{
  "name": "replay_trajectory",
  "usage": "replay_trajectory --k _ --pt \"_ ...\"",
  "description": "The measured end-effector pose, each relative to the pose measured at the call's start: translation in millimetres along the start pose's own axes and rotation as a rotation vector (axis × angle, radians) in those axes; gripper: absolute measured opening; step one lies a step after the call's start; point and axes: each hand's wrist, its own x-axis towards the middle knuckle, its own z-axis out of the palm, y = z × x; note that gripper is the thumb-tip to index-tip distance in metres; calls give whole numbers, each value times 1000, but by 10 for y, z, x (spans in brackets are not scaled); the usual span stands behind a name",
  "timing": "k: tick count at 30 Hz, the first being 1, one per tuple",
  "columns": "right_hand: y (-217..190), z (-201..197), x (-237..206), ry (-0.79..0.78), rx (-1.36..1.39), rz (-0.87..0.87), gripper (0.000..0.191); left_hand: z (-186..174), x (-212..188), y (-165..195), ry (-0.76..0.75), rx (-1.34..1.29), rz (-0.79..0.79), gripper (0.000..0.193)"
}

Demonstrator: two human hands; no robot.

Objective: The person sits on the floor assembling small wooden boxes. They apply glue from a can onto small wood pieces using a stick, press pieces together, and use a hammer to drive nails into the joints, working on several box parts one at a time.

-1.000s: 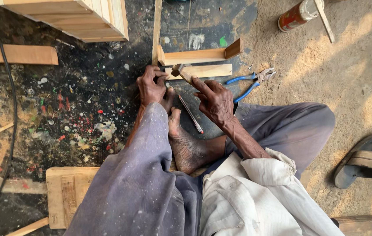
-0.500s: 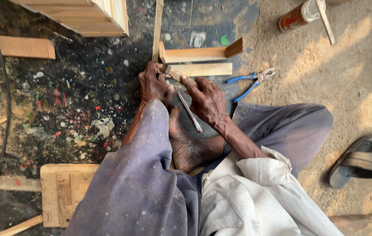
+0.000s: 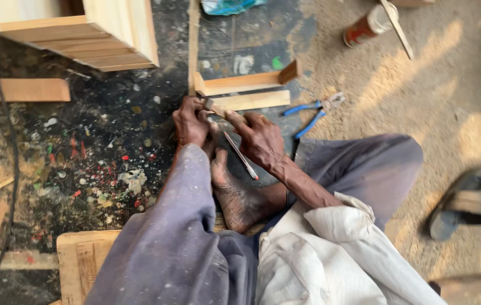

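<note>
I sit on the floor with one bare foot [image 3: 235, 195] tucked in front of me. My left hand [image 3: 191, 121] and my right hand [image 3: 258, 136] meet just above the toes, and both pinch a small wooden piece [image 3: 213, 106]. A thin metal rod with a red tip [image 3: 240, 155] runs back from my right hand along the foot. Just beyond the hands lie two short wooden strips [image 3: 246, 91] side by side, the far one with small end blocks.
Blue-handled pliers [image 3: 313, 110] lie on the floor right of the strips. A pale wooden box [image 3: 82, 34] stands at the top left, a plank [image 3: 20, 90] at the left, a wooden block [image 3: 79, 262] by my left knee. A can [image 3: 369, 25] and a sandal [image 3: 466, 206] sit on the sandy right side.
The view has shifted slightly. My hands stay together by the strips; the small wooden piece now shows between the fingertips, and the rod lies lower along the foot.
</note>
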Motion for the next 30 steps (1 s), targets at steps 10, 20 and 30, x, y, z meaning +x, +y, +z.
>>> replay_trajectory --k 10,20,30 --pt "207 -612 -273 -268 334 576 72 -79 -100 -24 -29 36 115 17" --pt "1440 -1340 -600 408 -190 92 40 -150 -135 -22 -113 41 48 23" --pt "2651 -2265 -8 -206 -337 383 91 -146 -174 -85 -90 10 43 26"
